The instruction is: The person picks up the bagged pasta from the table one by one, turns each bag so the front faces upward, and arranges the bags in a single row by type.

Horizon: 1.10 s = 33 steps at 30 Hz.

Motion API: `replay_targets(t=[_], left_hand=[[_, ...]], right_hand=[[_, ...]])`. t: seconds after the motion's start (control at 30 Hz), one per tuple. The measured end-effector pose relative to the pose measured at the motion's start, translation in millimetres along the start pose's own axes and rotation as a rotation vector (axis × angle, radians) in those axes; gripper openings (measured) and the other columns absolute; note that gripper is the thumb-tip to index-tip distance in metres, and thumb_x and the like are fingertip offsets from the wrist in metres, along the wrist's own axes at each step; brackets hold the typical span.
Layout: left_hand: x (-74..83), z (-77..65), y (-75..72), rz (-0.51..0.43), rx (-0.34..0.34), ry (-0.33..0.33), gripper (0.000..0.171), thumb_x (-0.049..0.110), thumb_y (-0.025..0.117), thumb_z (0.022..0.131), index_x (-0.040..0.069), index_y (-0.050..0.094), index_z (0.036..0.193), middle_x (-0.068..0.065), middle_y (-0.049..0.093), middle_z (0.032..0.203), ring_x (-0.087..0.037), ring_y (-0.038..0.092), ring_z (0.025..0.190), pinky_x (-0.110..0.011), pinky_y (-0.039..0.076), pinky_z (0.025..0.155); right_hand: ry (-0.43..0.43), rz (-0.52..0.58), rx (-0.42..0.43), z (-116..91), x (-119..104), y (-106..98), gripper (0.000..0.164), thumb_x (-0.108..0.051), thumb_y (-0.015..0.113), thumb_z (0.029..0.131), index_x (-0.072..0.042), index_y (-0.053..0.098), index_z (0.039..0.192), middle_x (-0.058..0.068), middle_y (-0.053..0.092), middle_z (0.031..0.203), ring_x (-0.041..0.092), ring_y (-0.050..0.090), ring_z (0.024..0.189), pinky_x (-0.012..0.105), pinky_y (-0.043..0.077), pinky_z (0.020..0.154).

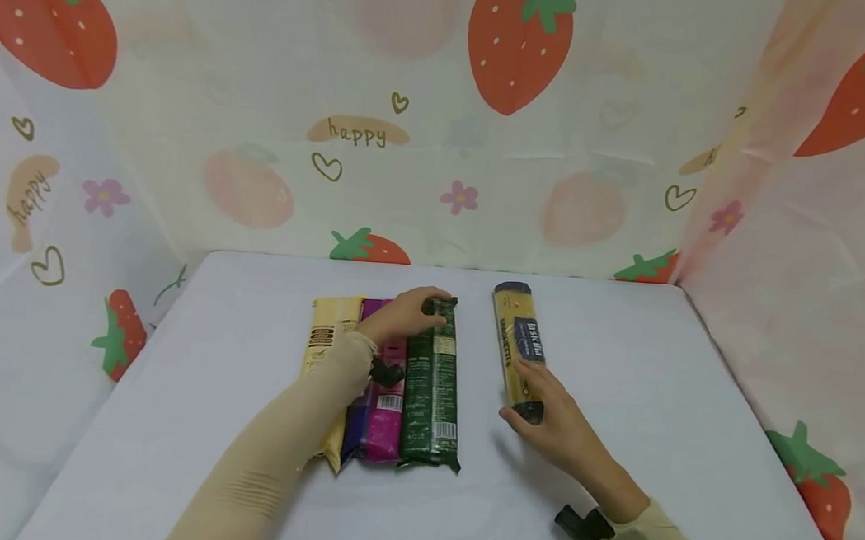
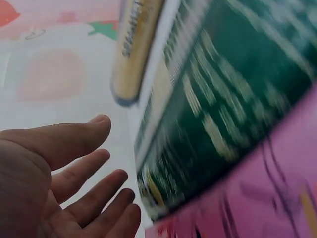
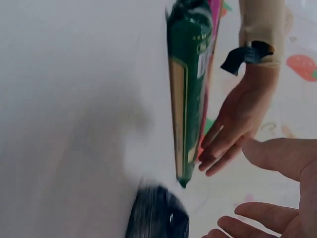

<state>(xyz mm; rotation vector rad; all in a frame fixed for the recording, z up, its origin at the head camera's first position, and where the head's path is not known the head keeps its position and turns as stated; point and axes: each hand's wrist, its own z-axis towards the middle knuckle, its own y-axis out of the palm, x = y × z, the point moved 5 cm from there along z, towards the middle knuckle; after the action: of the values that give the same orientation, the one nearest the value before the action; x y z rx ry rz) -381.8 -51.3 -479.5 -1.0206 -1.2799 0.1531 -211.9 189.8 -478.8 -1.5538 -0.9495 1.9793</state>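
My left hand [image 1: 406,313] is over the far end of a green spaghetti packet [image 1: 430,402]. In the left wrist view, its thumb and fingers are extended beside the packet's end [image 2: 198,119], with a visible space between. My right hand [image 1: 569,434] reaches to the near end of a yellow pasta packet [image 1: 511,320] with dark ends and a dark blue label. Its fingers and thumb are spread around that end; whether they touch it I cannot tell. From the right wrist view, the thumb stands well apart from the fingers, and the dark packet end [image 3: 156,215] shows below.
Left of the green packet lie a magenta and purple packet [image 1: 384,424] and a cream-yellow packet [image 1: 331,317], side by side and partly under my left arm. All rest on a white table [image 1: 592,329]. A strawberry-print cloth [image 1: 430,72] surrounds the back and sides.
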Motion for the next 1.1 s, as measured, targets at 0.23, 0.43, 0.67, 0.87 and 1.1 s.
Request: replay_targets(t=[0.23,0.43,0.67,0.87,1.1], left_hand=[[-9.4,-6.7,-10.5,0.224,0.009,0.030,0.063,0.021,0.070,0.107,-0.007,0.045,0.158,-0.026,0.046,0.162,-0.043,0.039,0.153,-0.053,0.033,0.127],[-18.2,-9.8,-12.7,0.271,-0.023,-0.009,0.071,0.027,0.071,0.106,-0.007,0.041,0.161,-0.027,0.044,0.163,-0.043,0.039,0.153,-0.054,0.033,0.127],[-22.8,-7.6,-11.5,0.303,-0.044,-0.042,0.078,0.036,0.073,0.105,-0.003,0.039,0.163,-0.024,0.043,0.165,-0.042,0.039,0.154,-0.055,0.032,0.127],[-25.6,-4.5,-9.6,0.367,-0.059,-0.099,0.084,0.040,0.075,0.103,0.000,0.036,0.166,-0.022,0.040,0.168,-0.041,0.038,0.155,-0.053,0.032,0.127],[-27.0,-2.9,-8.3,0.415,-0.062,-0.123,0.081,0.043,0.074,0.104,0.001,0.040,0.164,-0.023,0.041,0.166,-0.040,0.041,0.153,-0.053,0.035,0.125]], right_hand=[[-0.073,0.050,-0.070,1,-14,21,0.081,-0.023,0.084,0.096,-0.005,0.043,0.164,0.017,0.043,0.167,0.043,0.037,0.155,0.065,0.039,0.120],[-0.103,0.083,-0.145,3,-23,37,0.082,-0.027,0.084,0.097,-0.005,0.043,0.164,0.015,0.043,0.168,0.040,0.036,0.157,0.062,0.037,0.122],[-0.123,0.092,-0.242,4,-32,53,0.093,-0.038,0.087,0.093,-0.005,0.039,0.166,0.016,0.040,0.170,0.039,0.036,0.157,0.061,0.034,0.124],[-0.096,0.004,-0.305,8,-40,68,0.112,-0.056,0.088,0.087,-0.009,0.030,0.170,0.017,0.029,0.174,0.041,0.037,0.155,0.061,0.044,0.118],[-0.048,-0.098,-0.328,17,-44,81,0.127,-0.064,0.091,0.078,-0.006,0.027,0.170,0.022,0.022,0.175,0.046,0.038,0.154,0.060,0.049,0.113]])
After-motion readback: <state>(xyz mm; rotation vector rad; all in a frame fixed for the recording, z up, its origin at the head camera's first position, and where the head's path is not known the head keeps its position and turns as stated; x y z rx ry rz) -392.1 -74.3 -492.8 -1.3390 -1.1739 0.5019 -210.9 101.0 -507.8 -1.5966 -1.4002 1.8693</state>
